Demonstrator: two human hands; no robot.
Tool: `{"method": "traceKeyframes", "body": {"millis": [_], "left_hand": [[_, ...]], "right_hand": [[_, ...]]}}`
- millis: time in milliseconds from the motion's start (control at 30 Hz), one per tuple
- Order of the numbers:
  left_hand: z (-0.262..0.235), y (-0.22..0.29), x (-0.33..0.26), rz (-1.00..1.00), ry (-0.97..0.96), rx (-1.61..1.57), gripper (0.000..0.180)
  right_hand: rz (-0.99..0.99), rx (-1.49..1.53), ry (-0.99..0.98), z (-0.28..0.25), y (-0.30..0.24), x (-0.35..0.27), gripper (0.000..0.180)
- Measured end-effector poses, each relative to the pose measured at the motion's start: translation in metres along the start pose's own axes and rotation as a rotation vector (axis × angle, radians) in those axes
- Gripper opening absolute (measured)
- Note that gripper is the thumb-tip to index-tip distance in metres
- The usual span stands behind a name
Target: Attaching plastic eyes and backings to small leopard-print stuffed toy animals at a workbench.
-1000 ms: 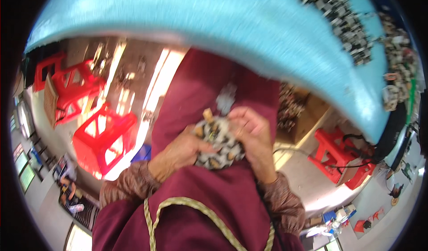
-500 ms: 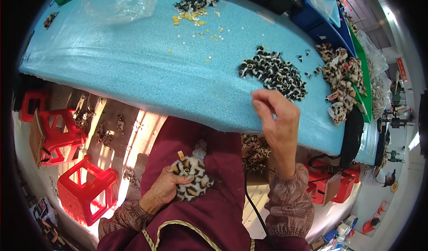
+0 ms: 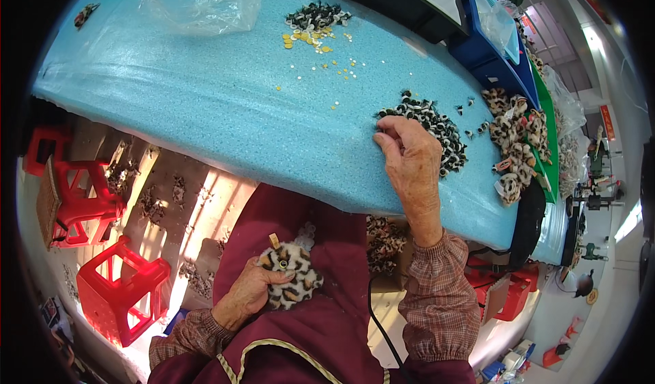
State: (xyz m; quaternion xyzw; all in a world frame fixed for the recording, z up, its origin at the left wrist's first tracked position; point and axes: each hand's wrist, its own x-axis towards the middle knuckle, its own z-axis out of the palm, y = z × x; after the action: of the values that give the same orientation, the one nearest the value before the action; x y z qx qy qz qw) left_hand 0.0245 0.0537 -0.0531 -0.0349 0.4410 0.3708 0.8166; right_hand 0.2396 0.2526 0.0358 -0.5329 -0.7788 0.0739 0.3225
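Over my lap, my left hand (image 3: 250, 288) grips a spotted plush piece (image 3: 297, 283) in cream, brown and black, the thumb pressed on its front. A round yellow-rimmed eye shows on the plush near the thumb, and a small tan tab sticks up from its top. Above the table, my right hand (image 3: 415, 166) is at the left side of a heap of small black-and-white plastic eyes (image 3: 447, 138). Thumb and forefinger are drawn together there; whatever lies between them is too small or hidden to make out.
On the blue table (image 3: 205, 104) are another dark heap (image 3: 317, 17), yellow and white discs (image 3: 297, 41) and a clear plastic bag (image 3: 198, 2). Spotted plush pieces (image 3: 516, 149) pile up at the right beside a blue bin (image 3: 495, 60). Red stools (image 3: 112, 292) stand at the left.
My right hand has moved up and left against the heap of eyes. The view has shifted slightly. My left hand keeps its hold on the plush piece.
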Motion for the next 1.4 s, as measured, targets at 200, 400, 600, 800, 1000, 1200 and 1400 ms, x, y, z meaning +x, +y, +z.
{"method": "traceKeyframes", "body": {"millis": [200, 400, 600, 800, 1000, 1200, 1400], "left_hand": [[0.001, -0.002, -0.002, 0.014, -0.019, 0.012, 0.040], [0.027, 0.017, -0.006, 0.077, 0.006, -0.006, 0.032], [0.029, 0.015, 0.001, 0.058, 0.041, 0.030, 0.030], [0.018, 0.002, -0.001, 0.069, 0.055, 0.072, 0.036], [0.017, 0.004, 0.001, 0.070, 0.079, 0.062, 0.037], [0.032, 0.015, 0.000, 0.065, 0.047, 0.018, 0.033], [0.033, 0.011, 0.001, 0.077, 0.110, 0.011, 0.028]], "right_hand": [[0.051, 0.087, -0.063, -0.006, 0.000, -0.009, 0.018], [0.139, 0.293, 0.013, -0.036, -0.007, -0.024, 0.022], [0.283, 0.363, 0.005, -0.029, 0.012, -0.040, 0.017], [0.372, 0.524, -0.087, -0.035, 0.010, -0.042, 0.017], [0.399, 0.443, -0.064, -0.034, 0.008, -0.037, 0.019], [0.531, 0.775, -0.047, -0.059, -0.035, -0.064, 0.018], [0.686, 1.194, -0.382, -0.013, -0.048, -0.126, 0.019]]}}
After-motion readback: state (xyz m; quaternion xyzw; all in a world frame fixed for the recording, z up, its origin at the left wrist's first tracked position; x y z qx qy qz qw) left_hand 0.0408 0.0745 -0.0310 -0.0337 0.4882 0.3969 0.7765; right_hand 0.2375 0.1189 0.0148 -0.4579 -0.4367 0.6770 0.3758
